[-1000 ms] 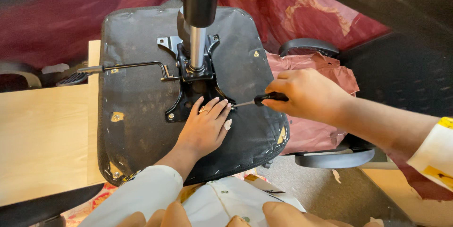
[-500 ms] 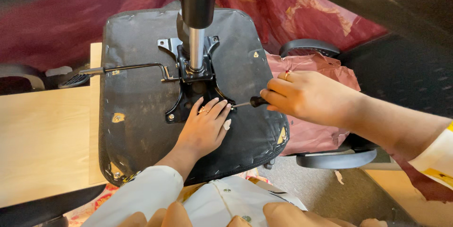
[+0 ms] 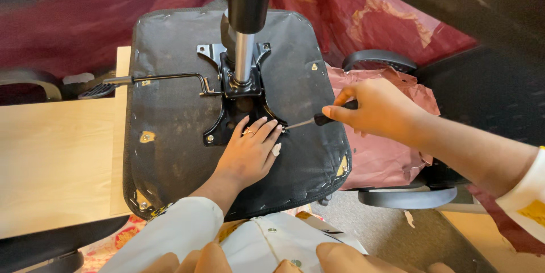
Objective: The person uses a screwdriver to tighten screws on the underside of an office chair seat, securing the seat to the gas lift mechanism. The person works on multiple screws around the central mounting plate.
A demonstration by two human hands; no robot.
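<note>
On the wooden table (image 3: 57, 159), head view: an office-chair seat (image 3: 170, 148) lies upside down, its black fabric underside facing the camera. At the centre of the underside sits a black metal mounting plate (image 3: 233, 111), bolted to the seat. From this plate a gas-lift cylinder (image 3: 245, 17) rises toward the camera, chrome at the base and black above. A thin height-adjustment lever (image 3: 164, 78) runs from the plate toward the left edge of the seat, ending in a flat black paddle.

Left hand (image 3: 250, 151): open, fingers extended and held together, palm flat on the seat; the fingertips rest on the lower end of the mounting plate. It grasps nothing. A ring shows on one finger, and a white sleeve covers the forearm.

Right hand (image 3: 380, 108): closed around the black handle of a screwdriver (image 3: 315, 120), which it holds nearly level. The shaft points left, and its tip lies at the fingertips of the left hand, just beside the lower right edge of the mounting plate.

Right of the seat: crumpled pink wrapping (image 3: 386, 159) lies over a chair armrest (image 3: 409, 196); a second armrest (image 3: 374, 57) shows above it. Dark red cloth (image 3: 85, 29) hangs behind.
</note>
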